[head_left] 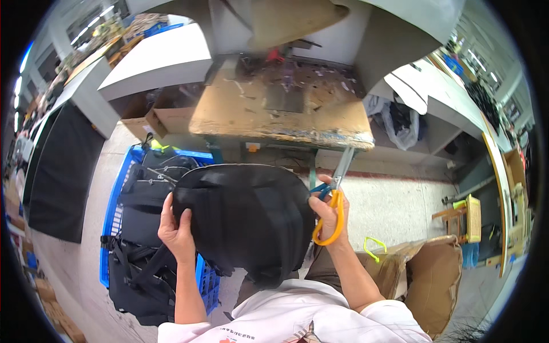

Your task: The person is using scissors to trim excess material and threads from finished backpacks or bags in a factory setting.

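Note:
A black backpack [249, 220] hangs upright in front of my body, spread between both hands. My left hand [177, 231] grips its left edge, thumb on the near face and fingers behind. At the opposite edge, my right hand [331, 217] is closed round a pair of scissors [337, 191] with one yellow and one blue handle loop. The scissor blades point up and away from me. The fingers of that hand also meet the backpack's right side, though how firmly they hold it cannot be made out.
Left of me, a blue plastic crate [111, 223] is heaped with black backpacks [143, 268]. Ahead stands a worn wooden worktable [229, 108] littered with scraps. An open cardboard box [432, 280] sits at my right, with a wooden stool [466, 220] beyond it.

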The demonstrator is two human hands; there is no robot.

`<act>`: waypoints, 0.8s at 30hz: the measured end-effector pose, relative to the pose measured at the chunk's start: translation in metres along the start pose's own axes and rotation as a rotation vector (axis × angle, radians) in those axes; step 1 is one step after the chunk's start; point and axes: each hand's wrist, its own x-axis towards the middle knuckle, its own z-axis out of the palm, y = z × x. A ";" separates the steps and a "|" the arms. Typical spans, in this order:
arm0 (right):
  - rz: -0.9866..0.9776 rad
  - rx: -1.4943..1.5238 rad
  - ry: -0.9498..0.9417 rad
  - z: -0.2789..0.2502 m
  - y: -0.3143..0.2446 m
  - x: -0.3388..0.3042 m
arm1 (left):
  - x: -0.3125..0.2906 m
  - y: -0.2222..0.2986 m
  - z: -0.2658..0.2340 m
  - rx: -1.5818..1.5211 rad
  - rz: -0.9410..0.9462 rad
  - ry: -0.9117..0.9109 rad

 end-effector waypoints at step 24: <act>-0.494 -0.405 -0.123 0.013 0.031 -0.017 | 0.005 -0.037 -0.040 -0.281 -0.148 0.084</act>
